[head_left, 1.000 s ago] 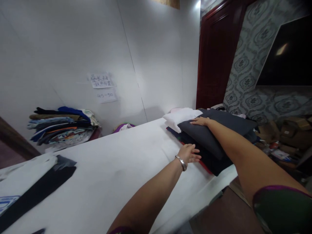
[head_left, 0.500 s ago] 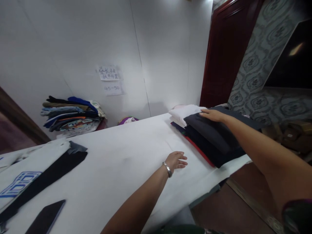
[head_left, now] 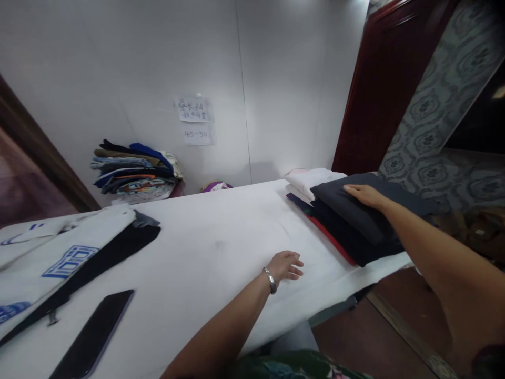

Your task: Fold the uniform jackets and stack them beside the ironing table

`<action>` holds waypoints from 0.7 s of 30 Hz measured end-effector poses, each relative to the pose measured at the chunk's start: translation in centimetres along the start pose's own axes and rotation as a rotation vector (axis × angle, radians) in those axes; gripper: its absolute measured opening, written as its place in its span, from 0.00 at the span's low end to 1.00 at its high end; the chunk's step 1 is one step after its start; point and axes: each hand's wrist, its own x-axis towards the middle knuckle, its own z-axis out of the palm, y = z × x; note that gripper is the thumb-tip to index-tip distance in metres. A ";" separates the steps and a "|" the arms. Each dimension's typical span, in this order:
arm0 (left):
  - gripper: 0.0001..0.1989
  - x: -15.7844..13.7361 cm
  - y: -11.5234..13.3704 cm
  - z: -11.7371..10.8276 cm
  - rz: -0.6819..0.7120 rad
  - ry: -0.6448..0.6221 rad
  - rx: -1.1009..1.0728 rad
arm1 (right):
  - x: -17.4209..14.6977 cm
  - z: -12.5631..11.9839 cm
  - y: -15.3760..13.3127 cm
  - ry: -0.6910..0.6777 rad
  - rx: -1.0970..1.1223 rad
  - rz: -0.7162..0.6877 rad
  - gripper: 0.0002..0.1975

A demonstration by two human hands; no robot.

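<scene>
Your right hand (head_left: 365,196) is resting unclenched on the matte, folded charcoal garment (head_left: 355,217) topping the stack (head_left: 340,231) on the white-covered table (head_left: 221,226) — your left hand (head_left: 284,266) is hovering empty — while a paper wall sign (head_left: 197,135) is reading "45-50".

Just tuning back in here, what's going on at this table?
A person's right hand rests on a dark grey folded garment atop a pile of clothes at the right end of the white table. The left hand, wearing a silver bracelet, holds nothing, its fingers spread over the tabletop left of that pile. On the table's left side lie a white garment with blue print and a dark phone-like slab.
</scene>
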 end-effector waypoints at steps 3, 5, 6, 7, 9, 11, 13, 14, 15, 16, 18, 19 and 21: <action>0.13 -1.2 -0.4 -2.1 0.010 0.058 -0.005 | -2.0 -0.4 0.4 0.145 -0.009 0.068 0.28; 0.14 -1.9 -0.8 -3.4 0.020 0.101 -0.019 | -3.1 0.2 1.1 0.126 -0.059 0.095 0.27; 0.15 -2.2 -1.0 -3.9 0.024 0.120 -0.029 | -3.4 0.7 1.5 0.101 -0.084 0.095 0.26; 0.16 -2.6 -1.2 -4.4 0.027 0.136 -0.041 | -3.7 1.3 1.9 0.076 -0.105 0.087 0.26; 0.17 -3.4 -1.6 -5.3 0.032 0.157 -0.065 | -4.0 2.3 2.6 0.060 -0.124 0.063 0.27; 0.17 -4.3 -1.9 -6.1 0.043 0.175 -0.085 | -4.2 2.6 2.7 0.071 -0.120 0.067 0.26; 0.15 -5.4 -2.0 -7.1 0.065 0.202 -0.100 | -4.6 2.4 1.9 0.096 -0.120 0.108 0.26; 0.14 -5.9 -2.0 -7.7 0.080 0.222 -0.106 | -4.9 2.3 1.1 0.127 -0.134 0.128 0.26; 0.14 -6.5 -2.0 -8.3 0.098 0.245 -0.112 | -5.5 2.4 0.0 0.171 -0.154 0.127 0.25; 0.13 -7.1 -1.9 -8.9 0.116 0.269 -0.116 | -6.1 2.7 -1.3 0.215 -0.173 0.095 0.24; 0.13 -8.2 -1.8 -10.1 0.147 0.319 -0.121 | -7.9 4.5 -4.5 0.261 -0.169 -0.070 0.22; 0.14 -8.6 -1.7 -10.6 0.160 0.340 -0.125 | -8.9 6.0 -6.2 0.222 -0.122 -0.170 0.21; 0.14 -9.5 -1.8 -11.5 0.182 0.369 -0.140 | -11.2 9.9 -9.7 -0.021 0.034 -0.304 0.19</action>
